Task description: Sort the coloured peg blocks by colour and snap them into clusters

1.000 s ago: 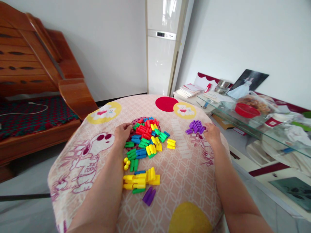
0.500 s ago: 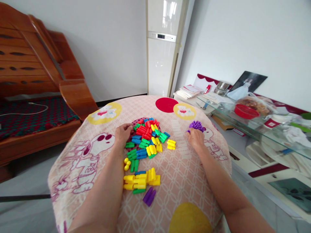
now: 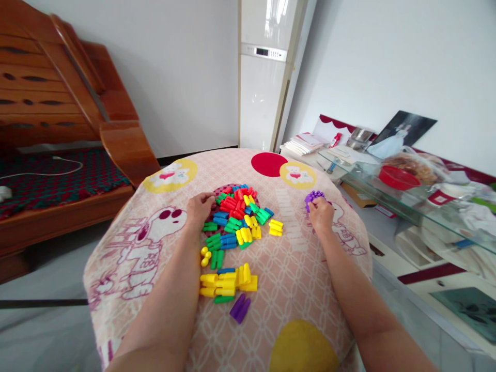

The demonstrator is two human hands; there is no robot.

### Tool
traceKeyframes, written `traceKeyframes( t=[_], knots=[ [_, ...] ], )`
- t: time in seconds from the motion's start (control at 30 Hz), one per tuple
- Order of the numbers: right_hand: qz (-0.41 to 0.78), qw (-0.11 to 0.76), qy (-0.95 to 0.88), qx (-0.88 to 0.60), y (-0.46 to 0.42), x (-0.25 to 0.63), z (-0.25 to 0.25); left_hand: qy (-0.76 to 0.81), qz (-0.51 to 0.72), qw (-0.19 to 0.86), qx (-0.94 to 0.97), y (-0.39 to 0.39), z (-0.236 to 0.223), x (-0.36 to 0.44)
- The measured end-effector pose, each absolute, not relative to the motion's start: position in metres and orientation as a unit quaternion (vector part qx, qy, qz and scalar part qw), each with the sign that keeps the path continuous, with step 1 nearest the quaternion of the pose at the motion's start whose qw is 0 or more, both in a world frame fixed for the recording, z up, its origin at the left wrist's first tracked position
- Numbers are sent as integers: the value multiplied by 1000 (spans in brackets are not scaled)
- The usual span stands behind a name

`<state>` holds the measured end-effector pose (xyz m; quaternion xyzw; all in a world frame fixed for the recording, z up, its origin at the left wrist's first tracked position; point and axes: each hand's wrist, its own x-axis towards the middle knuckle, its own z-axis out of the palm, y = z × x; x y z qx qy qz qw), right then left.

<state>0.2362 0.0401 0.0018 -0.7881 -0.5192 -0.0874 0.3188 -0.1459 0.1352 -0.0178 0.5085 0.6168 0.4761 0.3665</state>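
Note:
A heap of plastic bullet-shaped building blocks (image 3: pixel 235 206) in red, green, blue and yellow lies at mid-table. My left hand (image 3: pixel 199 211) rests at the heap's left edge with its fingers curled together; whatever they may hold is hidden. On the right, my right hand (image 3: pixel 321 213) is closed at the near side of a tight cluster of purple blocks (image 3: pixel 311 196), its fingertips pinching a purple block there. Closer to me lie joined yellow blocks (image 3: pixel 227 281), a green block (image 3: pixel 223 299) and a purple block (image 3: pixel 240 308). One yellow block (image 3: pixel 276 227) sits apart, right of the heap.
A patterned cloth covers the round table (image 3: pixel 287 289). Beyond its right edge stands a glass-topped cabinet (image 3: pixel 364 181) bearing a red bowl (image 3: pixel 399 177), papers and bags. A wooden bench (image 3: pixel 124 150) is at the left, and a tall white cabinet-like unit (image 3: pixel 259 98) stands behind.
My right hand has turned slightly and shifted a little right against the purple cluster, covering more of it. My left hand keeps its place by the heap. The whole view has shifted slightly.

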Motion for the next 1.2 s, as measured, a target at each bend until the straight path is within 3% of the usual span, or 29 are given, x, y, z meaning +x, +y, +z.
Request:
traceKeyframes(
  t=[0.53, 0.67, 0.8, 0.87, 0.97, 1.1, 1.2],
  knots=[
    [-99, 294, -520, -796, 37, 235, 9, 609, 485, 369, 508, 132, -16, -144],
    [-110, 334, -542, -763, 27, 220, 16, 609, 482, 369, 510, 135, -18, -144],
    [19, 355, -687, -634, -3, 175, 36, 610, 480, 363, 515, 135, -20, -143],
    [132, 329, -767, -534, -27, 144, 49, 608, 482, 361, 516, 134, -20, -142],
    [230, 217, -871, -377, -66, 96, 64, 607, 482, 359, 520, 135, -19, -143],
    [160, 15, -933, -322, -100, 53, 57, 608, 479, 357, 523, 138, -21, -145],
    [102, -40, -938, -329, -108, 44, 42, 609, 479, 356, 521, 140, -24, -147]
  ],
)
